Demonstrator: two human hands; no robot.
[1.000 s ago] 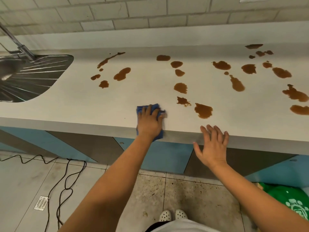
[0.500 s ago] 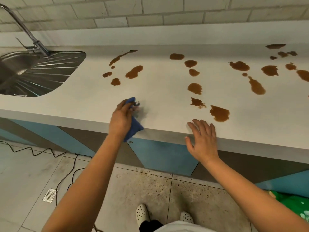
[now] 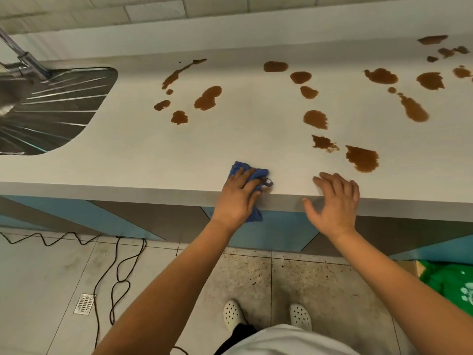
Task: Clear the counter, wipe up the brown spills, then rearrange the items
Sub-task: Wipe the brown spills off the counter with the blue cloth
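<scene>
A white counter (image 3: 230, 139) carries several brown spills: a left group around a large blot (image 3: 207, 98), a middle column (image 3: 315, 119), a blot near the front (image 3: 362, 158) and more at the right (image 3: 414, 108). My left hand (image 3: 236, 198) presses a blue cloth (image 3: 242, 168) flat on the counter's front edge, and part of the cloth hangs over the edge. My right hand (image 3: 334, 201) rests open on the front edge, just below the nearest blot, holding nothing.
A steel sink with draining board (image 3: 51, 106) and tap (image 3: 23, 57) is set into the counter at the left. Black cables (image 3: 120, 272) and a floor drain (image 3: 84, 303) lie on the tiled floor. A green bag (image 3: 450, 280) sits at the lower right.
My left hand lifted the cloth and swung it left, then came back right and pressed it flat on the front edge. My right hand stayed at the edge.
</scene>
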